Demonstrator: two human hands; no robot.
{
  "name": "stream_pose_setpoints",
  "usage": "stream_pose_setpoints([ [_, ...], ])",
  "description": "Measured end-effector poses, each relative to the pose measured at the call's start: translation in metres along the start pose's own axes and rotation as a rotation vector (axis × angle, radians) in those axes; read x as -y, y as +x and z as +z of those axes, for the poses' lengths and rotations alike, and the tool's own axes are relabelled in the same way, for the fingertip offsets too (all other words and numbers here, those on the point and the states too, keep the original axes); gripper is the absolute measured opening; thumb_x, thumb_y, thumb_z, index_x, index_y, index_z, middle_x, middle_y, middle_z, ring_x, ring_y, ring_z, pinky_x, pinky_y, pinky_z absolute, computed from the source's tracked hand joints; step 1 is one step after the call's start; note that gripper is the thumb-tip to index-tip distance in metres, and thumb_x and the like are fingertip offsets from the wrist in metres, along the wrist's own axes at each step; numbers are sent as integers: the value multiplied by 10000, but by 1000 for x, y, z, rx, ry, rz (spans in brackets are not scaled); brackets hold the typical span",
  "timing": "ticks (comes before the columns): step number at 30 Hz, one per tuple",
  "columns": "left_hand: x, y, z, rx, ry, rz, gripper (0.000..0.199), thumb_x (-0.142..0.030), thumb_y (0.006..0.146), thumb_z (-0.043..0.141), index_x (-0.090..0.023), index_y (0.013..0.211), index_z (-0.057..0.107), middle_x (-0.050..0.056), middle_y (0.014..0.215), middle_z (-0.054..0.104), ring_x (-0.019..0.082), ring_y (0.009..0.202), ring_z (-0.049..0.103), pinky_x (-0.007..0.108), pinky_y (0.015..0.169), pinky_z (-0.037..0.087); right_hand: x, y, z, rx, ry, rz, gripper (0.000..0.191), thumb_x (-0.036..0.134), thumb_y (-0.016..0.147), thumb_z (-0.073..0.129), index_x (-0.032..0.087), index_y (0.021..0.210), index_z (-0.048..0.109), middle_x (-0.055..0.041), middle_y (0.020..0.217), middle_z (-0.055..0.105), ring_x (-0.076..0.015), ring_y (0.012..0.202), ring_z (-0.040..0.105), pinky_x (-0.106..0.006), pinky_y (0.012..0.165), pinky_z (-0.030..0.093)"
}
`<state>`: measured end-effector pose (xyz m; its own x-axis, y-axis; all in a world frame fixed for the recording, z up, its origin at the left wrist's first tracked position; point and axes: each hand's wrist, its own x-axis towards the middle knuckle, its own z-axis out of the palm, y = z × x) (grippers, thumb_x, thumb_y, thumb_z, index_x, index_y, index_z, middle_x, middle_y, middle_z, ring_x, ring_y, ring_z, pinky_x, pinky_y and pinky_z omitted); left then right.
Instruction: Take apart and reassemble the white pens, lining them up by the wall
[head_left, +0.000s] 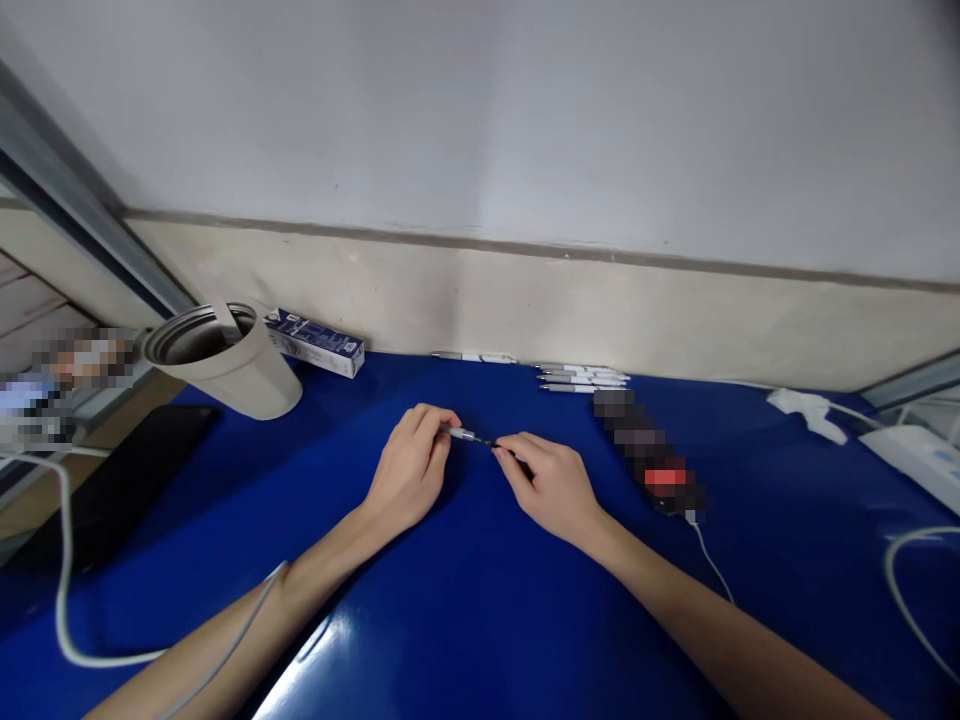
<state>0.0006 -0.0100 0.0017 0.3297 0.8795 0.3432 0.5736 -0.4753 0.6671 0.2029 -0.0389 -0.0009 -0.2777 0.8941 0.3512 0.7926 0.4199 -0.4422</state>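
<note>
My left hand point(409, 470) and my right hand point(547, 490) meet above the blue tabletop point(480, 600), their fingertips pinching a slim pen point(472, 437) between them. Its silver-and-white end sits in my left fingers, and a thin black section runs toward my right fingers. The far end of the pen is hidden by my right hand. Several similar white pens point(581, 378) lie in a row near the wall, and another white pen point(474, 357) lies to their left.
A beige tumbler point(225, 360) and a blue-and-white box point(315, 343) stand at the back left. A black flat device point(112, 490) lies at the left, and a blurred object with red point(649, 450) lies right of my right hand. White cables and a power strip point(919, 460) are at the right.
</note>
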Motion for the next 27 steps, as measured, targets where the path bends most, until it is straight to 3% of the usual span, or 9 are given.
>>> stream_pose_setpoints([
  [12, -3, -1, -1, 10, -34, 76, 207, -137, 938, 357, -200, 1026, 533, 61, 1024, 569, 189, 958, 518, 351, 855, 427, 1, 0, -1, 19, -30, -2, 237, 270, 961, 416, 222, 986, 648, -11, 803, 661, -125, 697, 602, -241, 634, 406],
  [18, -4, -2, 0, 25, 0, 139, 187, -144, 931, 375, -193, 1016, 535, 66, 1013, 581, 195, 953, 522, 360, 859, 429, 1, -2, 2, -3, -81, -80, 222, 241, 943, 431, 194, 1031, 629, -36, 812, 645, -151, 732, 584, -274, 665, 425],
  [27, -6, -3, -1, 52, 16, 155, 142, -177, 933, 416, -197, 1013, 532, 41, 979, 586, 177, 910, 532, 320, 820, 423, -1, 0, 3, -71, 54, -131, 142, 165, 878, 480, 175, 967, 591, -63, 872, 619, -189, 820, 550, -331, 748, 467],
])
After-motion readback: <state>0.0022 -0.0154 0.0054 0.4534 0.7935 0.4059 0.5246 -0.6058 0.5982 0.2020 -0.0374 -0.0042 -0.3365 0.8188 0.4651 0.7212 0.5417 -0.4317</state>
